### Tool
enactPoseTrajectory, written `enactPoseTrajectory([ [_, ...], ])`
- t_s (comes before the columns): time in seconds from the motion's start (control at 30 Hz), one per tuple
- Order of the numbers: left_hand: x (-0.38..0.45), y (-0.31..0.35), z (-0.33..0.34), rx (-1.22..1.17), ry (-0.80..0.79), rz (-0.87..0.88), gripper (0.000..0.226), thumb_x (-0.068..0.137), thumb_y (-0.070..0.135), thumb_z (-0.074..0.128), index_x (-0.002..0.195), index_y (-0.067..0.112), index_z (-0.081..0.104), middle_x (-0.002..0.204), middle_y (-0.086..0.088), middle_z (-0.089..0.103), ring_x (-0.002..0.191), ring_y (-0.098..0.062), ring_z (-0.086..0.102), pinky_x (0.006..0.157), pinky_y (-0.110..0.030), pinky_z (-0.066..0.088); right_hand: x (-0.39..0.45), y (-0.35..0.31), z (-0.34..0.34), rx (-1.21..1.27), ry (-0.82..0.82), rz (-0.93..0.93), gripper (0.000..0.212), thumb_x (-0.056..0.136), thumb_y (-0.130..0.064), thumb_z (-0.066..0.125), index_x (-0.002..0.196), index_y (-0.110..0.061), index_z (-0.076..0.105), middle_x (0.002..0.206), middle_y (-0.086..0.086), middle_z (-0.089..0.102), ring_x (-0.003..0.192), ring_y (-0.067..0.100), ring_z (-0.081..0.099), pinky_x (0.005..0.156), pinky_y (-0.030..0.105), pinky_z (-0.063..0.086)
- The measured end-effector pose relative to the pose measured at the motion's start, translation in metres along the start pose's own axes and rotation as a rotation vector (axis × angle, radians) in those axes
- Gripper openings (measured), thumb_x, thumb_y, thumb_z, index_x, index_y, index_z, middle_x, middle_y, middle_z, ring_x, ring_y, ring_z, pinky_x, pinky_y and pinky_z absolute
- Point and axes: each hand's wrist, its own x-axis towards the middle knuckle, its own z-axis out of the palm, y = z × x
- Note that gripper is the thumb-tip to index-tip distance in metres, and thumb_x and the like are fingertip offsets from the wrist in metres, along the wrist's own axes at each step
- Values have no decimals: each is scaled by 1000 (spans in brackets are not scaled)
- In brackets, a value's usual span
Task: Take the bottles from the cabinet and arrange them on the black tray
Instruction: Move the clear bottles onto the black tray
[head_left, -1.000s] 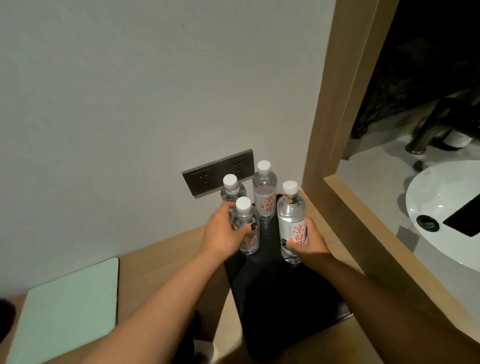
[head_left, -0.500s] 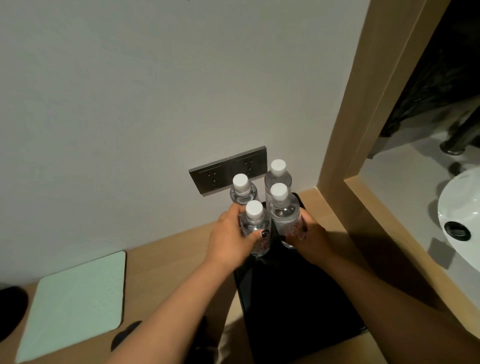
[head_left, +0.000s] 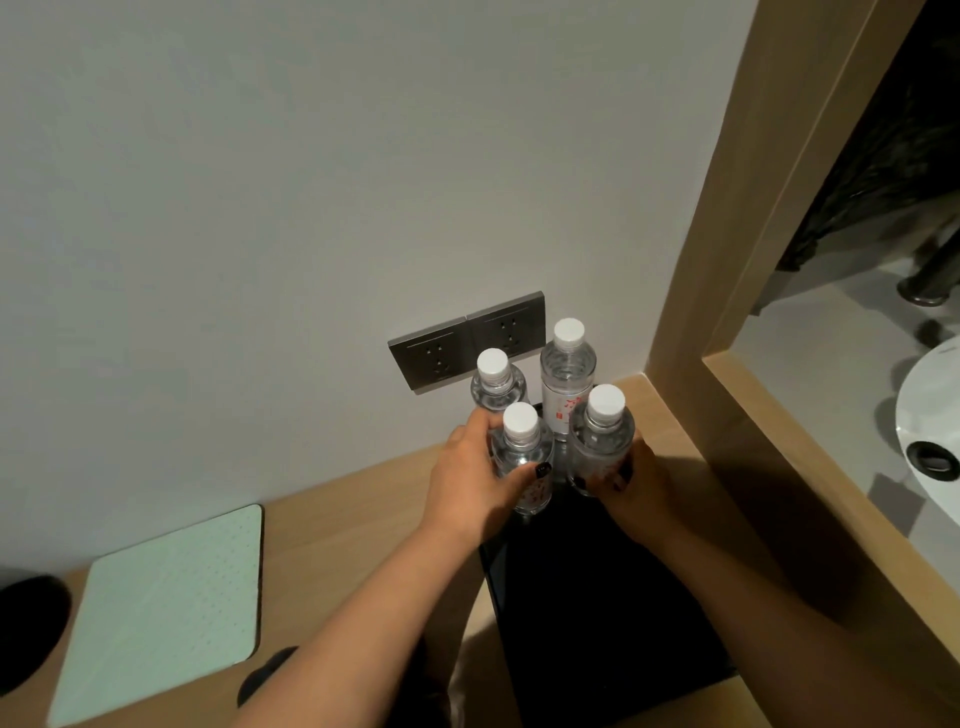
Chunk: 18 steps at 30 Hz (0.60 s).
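Observation:
Several clear water bottles with white caps stand upright at the far end of the black tray (head_left: 597, 613), close to the wall. My left hand (head_left: 467, 483) is wrapped around the near left bottle (head_left: 522, 457). My right hand (head_left: 636, 480) grips the near right bottle (head_left: 602, 436). Behind them stand a back left bottle (head_left: 496, 382) and a taller-looking back right bottle (head_left: 567, 371), both untouched. The bottoms of the held bottles are hidden by my fingers.
A grey double wall socket (head_left: 457, 345) sits just behind the bottles. A pale green mat (head_left: 166, 608) lies on the wooden counter (head_left: 353, 514) at the left. A wooden frame (head_left: 727, 291) rises at the right, with a white basin (head_left: 930, 415) beyond it.
My right hand has slid the near right bottle in toward the back of the tray beside the others, then slightly right. My left hand has stayed on the near left bottle.

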Motion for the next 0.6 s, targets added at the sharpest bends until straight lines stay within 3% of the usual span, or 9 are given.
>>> enactPoseTrajectory([
  [0.13,0,0,2,-17,7,3,50,72,35,77,112,32,48,119,1,60,108,-19,59,91,-44,51,-2,-4,-1,-35,12,-45,60,74,-5,72,105,-51,50,108,-18,60,109,14,59,92,37,52],
  [0.2,0,-1,3,-16,9,0,50,72,35,77,113,31,48,119,2,60,108,-19,59,92,-44,51,-1,-8,-1,-50,18,-62,65,73,-7,72,107,-58,49,110,-15,62,108,13,60,92,39,53],
  [0.3,-1,-1,3,-29,13,-9,51,71,36,78,113,31,48,119,3,60,108,-18,58,91,-44,51,-1,-9,0,-49,24,-99,60,71,-16,73,115,-48,47,119,-3,63,111,13,60,92,43,53],
  [0.43,-2,-1,5,-33,20,-19,53,70,39,78,113,34,47,121,4,59,110,-18,58,92,-45,51,-3,-11,3,-56,61,-114,59,71,-12,73,113,-43,47,116,2,64,108,16,61,90,44,54],
  [0.6,-4,-4,8,-48,39,-20,53,69,40,77,112,36,46,119,6,60,108,-15,59,92,-43,51,1,-6,5,-63,58,-98,57,70,-14,75,121,-19,51,119,3,63,110,17,61,91,45,53],
])
